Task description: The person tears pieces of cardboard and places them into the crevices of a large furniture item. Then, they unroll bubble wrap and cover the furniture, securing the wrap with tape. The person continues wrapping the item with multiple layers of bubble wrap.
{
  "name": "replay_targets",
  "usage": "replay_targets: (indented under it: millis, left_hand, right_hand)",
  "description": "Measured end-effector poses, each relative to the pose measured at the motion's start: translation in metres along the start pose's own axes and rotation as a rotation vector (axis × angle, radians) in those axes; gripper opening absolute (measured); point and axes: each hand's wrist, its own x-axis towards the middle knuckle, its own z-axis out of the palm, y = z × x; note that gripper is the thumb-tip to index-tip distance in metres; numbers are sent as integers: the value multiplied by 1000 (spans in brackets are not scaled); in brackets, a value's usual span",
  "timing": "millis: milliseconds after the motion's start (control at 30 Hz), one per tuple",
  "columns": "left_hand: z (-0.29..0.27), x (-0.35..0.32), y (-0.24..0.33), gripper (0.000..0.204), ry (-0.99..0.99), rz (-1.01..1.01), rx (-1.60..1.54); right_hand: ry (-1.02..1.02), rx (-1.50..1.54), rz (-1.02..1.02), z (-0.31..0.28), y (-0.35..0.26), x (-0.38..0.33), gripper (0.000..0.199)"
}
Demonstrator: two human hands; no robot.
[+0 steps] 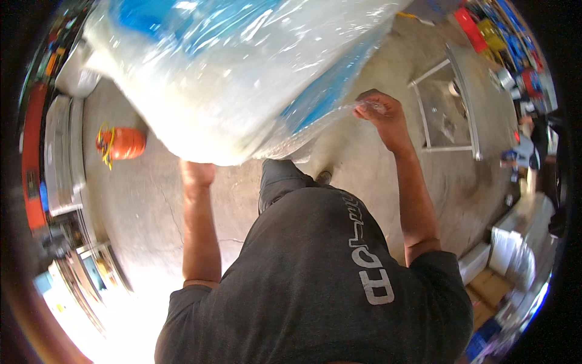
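A large, bulky white bundle in clear plastic wrap, with blue patches, fills the top of the view, tilted. At its near left edge, my left hand grips it from below; the fingers are hidden behind the bundle. My right hand is closed in a pinch on a loose edge of the clear plastic film, pulling it taut out to the right of the bundle. Glare on the plastic hides what is inside.
An orange tank with a yellow strap stands on the concrete floor to the left. At the right lies a metal frame. Grey panels lean along the left side, and cardboard boxes sit at the lower right.
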Motion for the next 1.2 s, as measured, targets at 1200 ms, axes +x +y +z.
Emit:
replay_targets:
  millis: [1200]
  left_hand:
    - [28, -75, -38, 85, -349, 1410, 1176]
  right_hand:
    - [100, -18, -177, 3, -27, 52, 19]
